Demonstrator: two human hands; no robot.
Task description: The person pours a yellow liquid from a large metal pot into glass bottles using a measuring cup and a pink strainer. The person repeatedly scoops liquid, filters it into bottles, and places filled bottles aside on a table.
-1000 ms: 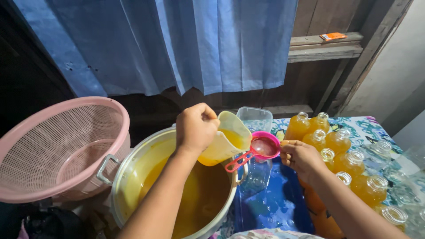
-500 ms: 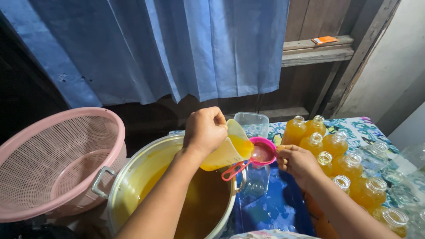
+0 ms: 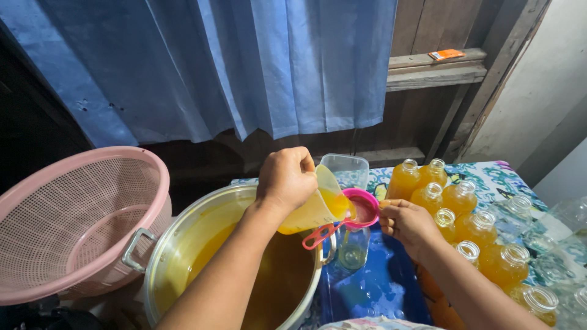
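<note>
Left hand (image 3: 286, 178) closed round tilted jug (image 3: 318, 208) of orange liquid, above pot (image 3: 183, 244) rim | right hand (image 3: 406, 223) pinching pink funnel (image 3: 362, 208) at jug's 3 o'clock, over empty bottle (image 3: 353, 247) | jug likely sloshy, slippery: grip body firmly

Clear plastic jug (image 3: 318, 208), tipped spout-down toward the right, orange liquid pooled at its low end, right at the funnel's rim. Pink funnel (image 3: 362, 208) sits upright in the mouth of a clear bottle (image 3: 353, 247). The bottle stands upright on blue cloth beside the pot, nearly empty.
</note>
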